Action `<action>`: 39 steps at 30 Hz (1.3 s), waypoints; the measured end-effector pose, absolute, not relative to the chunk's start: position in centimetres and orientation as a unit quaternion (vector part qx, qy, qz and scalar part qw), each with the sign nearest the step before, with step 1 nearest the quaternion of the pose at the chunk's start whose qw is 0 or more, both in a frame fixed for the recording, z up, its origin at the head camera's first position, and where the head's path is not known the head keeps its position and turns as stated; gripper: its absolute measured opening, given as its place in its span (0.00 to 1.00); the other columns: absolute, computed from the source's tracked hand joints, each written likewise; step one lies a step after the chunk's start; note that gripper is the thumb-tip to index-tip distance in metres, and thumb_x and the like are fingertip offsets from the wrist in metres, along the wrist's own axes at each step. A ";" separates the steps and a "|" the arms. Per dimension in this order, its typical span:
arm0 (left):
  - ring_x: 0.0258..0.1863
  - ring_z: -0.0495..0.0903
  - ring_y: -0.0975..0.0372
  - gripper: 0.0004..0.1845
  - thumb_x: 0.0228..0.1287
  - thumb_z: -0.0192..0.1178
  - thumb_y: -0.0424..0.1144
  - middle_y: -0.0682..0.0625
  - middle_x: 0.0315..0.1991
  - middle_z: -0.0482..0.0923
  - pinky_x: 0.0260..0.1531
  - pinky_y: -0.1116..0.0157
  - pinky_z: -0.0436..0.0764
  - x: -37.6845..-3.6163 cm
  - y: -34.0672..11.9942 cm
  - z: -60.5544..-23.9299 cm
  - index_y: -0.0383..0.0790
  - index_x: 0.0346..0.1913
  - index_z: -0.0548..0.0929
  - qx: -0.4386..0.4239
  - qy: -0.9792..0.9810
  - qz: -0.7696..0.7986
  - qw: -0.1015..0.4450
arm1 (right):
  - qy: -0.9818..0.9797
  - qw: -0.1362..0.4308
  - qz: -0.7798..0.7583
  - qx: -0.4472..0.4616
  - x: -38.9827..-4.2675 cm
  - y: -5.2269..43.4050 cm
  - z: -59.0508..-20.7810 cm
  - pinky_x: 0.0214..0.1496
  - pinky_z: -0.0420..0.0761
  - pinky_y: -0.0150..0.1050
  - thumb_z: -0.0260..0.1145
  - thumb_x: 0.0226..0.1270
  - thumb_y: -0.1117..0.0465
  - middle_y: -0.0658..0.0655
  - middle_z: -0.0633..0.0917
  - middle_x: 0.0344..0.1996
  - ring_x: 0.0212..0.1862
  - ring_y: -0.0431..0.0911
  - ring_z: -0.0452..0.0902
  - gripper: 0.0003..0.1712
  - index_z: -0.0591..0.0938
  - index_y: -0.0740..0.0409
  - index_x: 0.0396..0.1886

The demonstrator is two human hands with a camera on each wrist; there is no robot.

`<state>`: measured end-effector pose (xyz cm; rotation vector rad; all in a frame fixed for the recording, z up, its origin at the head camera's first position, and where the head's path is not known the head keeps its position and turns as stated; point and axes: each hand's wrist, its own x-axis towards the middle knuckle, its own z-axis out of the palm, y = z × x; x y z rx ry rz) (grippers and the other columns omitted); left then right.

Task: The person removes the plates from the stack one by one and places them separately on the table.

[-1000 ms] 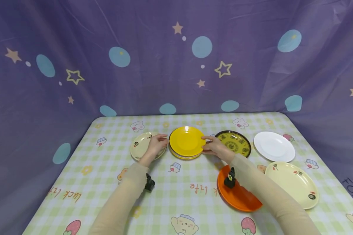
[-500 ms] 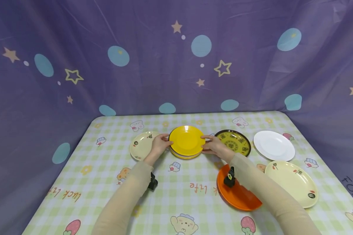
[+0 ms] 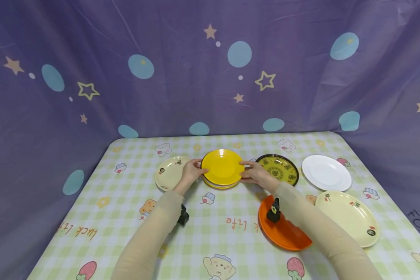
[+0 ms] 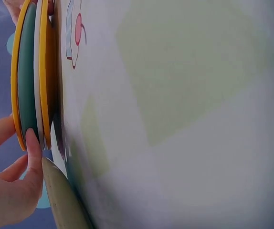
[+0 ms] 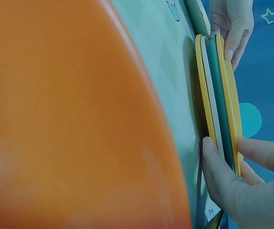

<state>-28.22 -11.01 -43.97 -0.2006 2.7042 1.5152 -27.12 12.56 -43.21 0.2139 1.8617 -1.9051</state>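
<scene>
- Head view: left hand [image 3: 190, 172] and right hand [image 3: 254, 174] grip opposite edges of the yellow plate stack [image 3: 222, 168], mid-table.
- Wrist views reveal layered rims, yellow, teal, white, with fingers [image 4: 33, 143] curled around them.

A head camera looks forward and down across the whole bench [image 3: 231, 233], while both wrist cameras sit low at bench level, very close, viewing the same plate stack [image 3: 222, 170] edge-on from opposite sides.
</scene>
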 end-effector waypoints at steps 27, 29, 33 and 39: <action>0.34 0.75 0.57 0.24 0.47 0.62 0.24 0.39 0.41 0.75 0.31 0.70 0.80 -28.1 -11.8 -43.8 0.31 0.52 0.75 -0.085 0.841 0.533 0.023 | 0.686 0.233 -0.685 0.074 -27.1 12.5 -43.2 0.50 0.75 0.48 0.56 0.58 0.75 0.65 0.69 0.46 0.32 0.46 0.76 0.33 0.62 0.57 0.64; 0.36 0.74 0.57 0.25 0.46 0.62 0.24 0.39 0.41 0.75 0.33 0.69 0.80 -28.1 -11.9 -43.8 0.31 0.52 0.74 -0.085 0.837 0.540 0.021 | 0.687 0.232 -0.685 0.075 -27.1 12.5 -43.2 0.50 0.75 0.47 0.56 0.58 0.76 0.66 0.68 0.47 0.32 0.46 0.76 0.33 0.62 0.57 0.64; 0.33 0.75 0.59 0.25 0.47 0.62 0.23 0.40 0.39 0.74 0.31 0.70 0.80 -27.9 -12.3 -43.9 0.31 0.53 0.73 -0.089 0.820 0.565 0.024 | 0.688 0.231 -0.684 0.075 -27.2 12.4 -43.3 0.49 0.76 0.47 0.56 0.58 0.77 0.66 0.66 0.48 0.33 0.46 0.76 0.33 0.62 0.59 0.64; 0.23 0.75 0.66 0.24 0.50 0.60 0.24 0.39 0.38 0.76 0.25 0.72 0.80 -27.8 -12.7 -44.0 0.32 0.54 0.73 -0.095 0.801 0.591 0.032 | 0.690 0.228 -0.683 0.077 -27.2 12.4 -43.4 0.48 0.77 0.45 0.56 0.57 0.77 0.68 0.65 0.51 0.32 0.46 0.77 0.34 0.61 0.61 0.64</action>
